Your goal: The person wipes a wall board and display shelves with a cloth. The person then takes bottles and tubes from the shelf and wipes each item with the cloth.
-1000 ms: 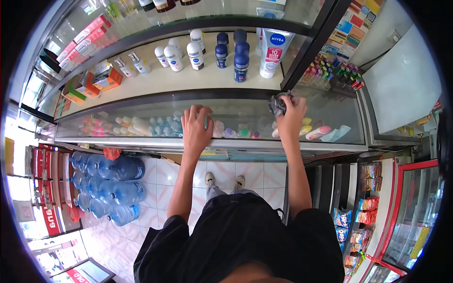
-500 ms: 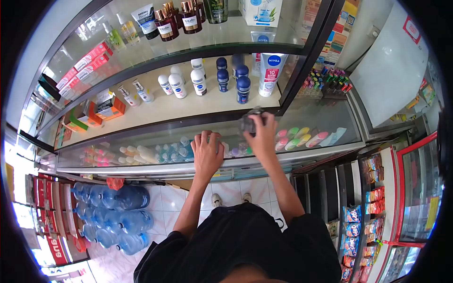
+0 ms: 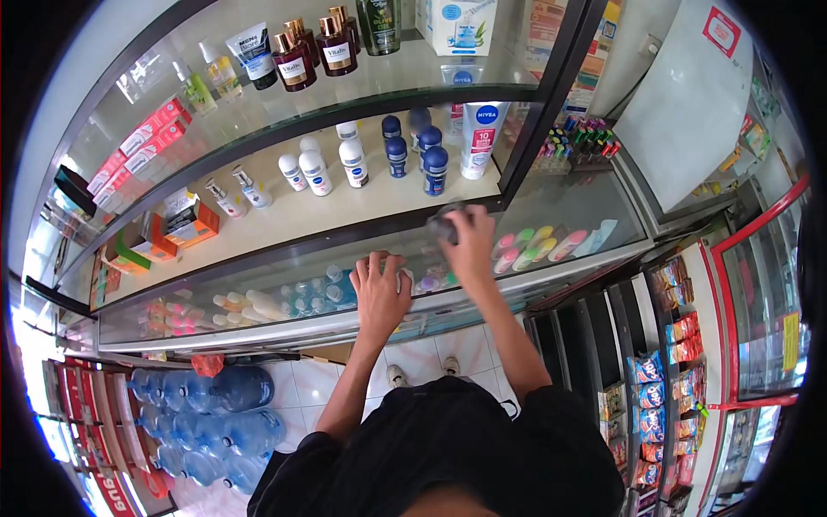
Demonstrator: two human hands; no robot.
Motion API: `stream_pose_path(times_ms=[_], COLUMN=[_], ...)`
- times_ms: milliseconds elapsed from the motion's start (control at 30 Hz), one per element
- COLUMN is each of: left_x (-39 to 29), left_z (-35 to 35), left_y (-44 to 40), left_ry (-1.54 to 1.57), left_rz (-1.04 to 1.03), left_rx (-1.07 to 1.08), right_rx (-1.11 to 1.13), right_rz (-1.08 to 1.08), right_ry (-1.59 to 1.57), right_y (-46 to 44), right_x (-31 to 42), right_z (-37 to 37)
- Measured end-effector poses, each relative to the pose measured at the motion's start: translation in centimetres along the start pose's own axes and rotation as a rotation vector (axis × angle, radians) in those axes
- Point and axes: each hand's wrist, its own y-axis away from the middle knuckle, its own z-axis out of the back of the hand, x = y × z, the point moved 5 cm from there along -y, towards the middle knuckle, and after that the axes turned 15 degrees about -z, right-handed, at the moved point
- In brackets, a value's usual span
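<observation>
In the head view, my right hand (image 3: 469, 246) grips a dark, crumpled cloth (image 3: 444, 224), somewhat blurred, at the dark front edge of the shelf over the glass counter. My left hand (image 3: 380, 293) lies on the glass countertop (image 3: 332, 250), palm down, with its fingers apart and holding nothing. Behind the hands, white roll-on deodorants (image 3: 316, 174) and dark blue roll-on deodorants (image 3: 435, 172) stand upright on the shelf. A white Nivea tube (image 3: 479, 142) is upright to their right. Under the glass, bottles with pink, green and yellow caps (image 3: 536, 246) lie near my right hand.
The upper glass shelf holds brown Vitalis bottles (image 3: 295, 65) and a black-and-white Biore tube (image 3: 254, 56). Orange boxes (image 3: 193, 226) stand at the shelf's left. Large blue water bottles (image 3: 228, 388) are on the floor at left. Snack packets (image 3: 652, 396) fill a rack at right.
The cloth and my right hand have shifted slightly left along the shelf edge. My left hand stays on the glass. The whole view has tilted slightly.
</observation>
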Motion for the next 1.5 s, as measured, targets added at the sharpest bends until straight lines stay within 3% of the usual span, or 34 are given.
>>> stream_pose_path(times_ms=[167, 267, 367, 467, 567, 700, 867, 967, 1100, 1267, 1400, 1433, 1500], left_x=[-0.1, -0.2, -0.2, 0.2, 1.5, 0.9, -0.5, -0.9, -0.4, -0.7, -2.0, -1.8, 0.4], left_z=[-0.1, -0.2, -0.4, 0.0, 0.0, 0.3, -2.1, -2.9, -2.8, -1.6, 7.2, 11.3, 20.6], left_y=[0.1, 0.0, 0.0, -0.1, -0.3, -2.6, -3.9, -3.7, -3.1, -3.5, -4.6, -4.6, -1.9], left_ry=[-0.002, -0.024, -0.036, 0.062, 0.207, 0.174, 0.269, 0.249, 0.290, 0.388, 0.377, 0.250, -0.096], left_rz=[0.002, 0.009, 0.012, 0.055, 0.074, 0.047, 0.050, 0.018, 0.065, 0.086, -0.052, -0.200, -0.285], left_rx=[-0.020, -0.029, -0.030, -0.065, -0.184, -0.235, -0.250, -0.250, -0.227, -0.329, -0.466, -0.519, -0.659], right_rx=[-0.193, -0.212, -0.051, -0.019, -0.126, -0.133, 0.028, 0.048, -0.103, -0.070, -0.022, -0.031, -0.041], right_rz=[-0.112, -0.073, 0.051, -0.019, -0.054, -0.052, 0.181, 0.124, 0.002, 0.004, 0.031, 0.034, 0.039], right_ry=[0.125, 0.098, -0.045, -0.013, 0.062, 0.149, -0.088, -0.076, -0.002, 0.034, -0.021, -0.035, -0.046], right_y=[-2.0, 0.1, 1.6, 0.0, -2.2, -1.4, 1.3, 0.1, -2.3, -1.3, -1.3, -1.4, -1.4], right_x=[-4.0, -0.9, 1.8, -0.6, -5.0, -3.6, -0.3, -1.4, -4.8, -3.4, -3.7, -3.7, -3.8], right_z=[2.7, 0.2, -1.9, 0.1, 3.9, 3.6, 0.2, 1.8, 4.8, 2.8, 2.6, 2.9, 3.2])
